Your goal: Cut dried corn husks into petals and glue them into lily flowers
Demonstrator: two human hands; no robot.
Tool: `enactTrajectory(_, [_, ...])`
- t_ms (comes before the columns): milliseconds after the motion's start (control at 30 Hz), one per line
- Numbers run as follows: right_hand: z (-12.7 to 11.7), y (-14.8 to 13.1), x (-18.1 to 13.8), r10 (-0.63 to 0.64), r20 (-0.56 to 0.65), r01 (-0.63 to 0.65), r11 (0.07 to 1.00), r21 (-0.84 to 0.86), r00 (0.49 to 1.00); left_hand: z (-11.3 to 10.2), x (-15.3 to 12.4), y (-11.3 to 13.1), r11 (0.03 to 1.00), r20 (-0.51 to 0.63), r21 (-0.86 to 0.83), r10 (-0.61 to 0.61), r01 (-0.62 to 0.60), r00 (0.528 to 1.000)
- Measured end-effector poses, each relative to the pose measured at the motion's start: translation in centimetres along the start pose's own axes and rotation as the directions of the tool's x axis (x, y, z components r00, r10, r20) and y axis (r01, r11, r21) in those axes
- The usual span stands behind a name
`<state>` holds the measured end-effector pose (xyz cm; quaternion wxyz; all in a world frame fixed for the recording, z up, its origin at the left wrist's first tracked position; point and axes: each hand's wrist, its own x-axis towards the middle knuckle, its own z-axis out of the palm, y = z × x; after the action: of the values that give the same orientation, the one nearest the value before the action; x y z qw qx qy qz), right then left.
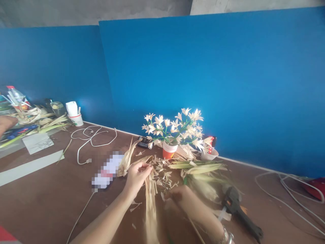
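Note:
My left hand is closed in a pinch above the middle of the table. What its fingertips hold is too small to make out. A long strip of dry corn husk runs from just under those fingertips toward the near edge. To the right, my right hand is smeared by motion, its wrist in a bracelet; a pale scrap is by its fingertips. Small cut husk flowers lie heaped between and beyond the hands. Behind them, finished pale flowers on green stems stand in an orange-and-white paper cup.
A black glue gun lies right of my right hand. Green husks spread behind it. Left are a blurred-out phone, a white cable and a white cup. Another person's hand shows far left. A blue partition stands behind.

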<state>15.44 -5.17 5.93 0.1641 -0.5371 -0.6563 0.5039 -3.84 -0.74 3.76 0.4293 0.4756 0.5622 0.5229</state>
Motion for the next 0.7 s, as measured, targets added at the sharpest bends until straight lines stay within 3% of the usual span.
enactTrajectory(300, [0.11, 0.52, 0.09, 0.055, 0.023, -0.058, 0.989, 0.138, 0.998, 0.13, -0.05, -0.09, 0.99, 0.117, -0.044, -0.13, 0.135, 0.985])
enactTrajectory(700, [-0.12, 0.3, -0.05, 0.015, 0.031, -0.017, 0.999, 0.051, 0.999, 0.01, 0.06, -0.83, 0.99, 0.196, -0.009, -0.137, 0.141, 0.971])
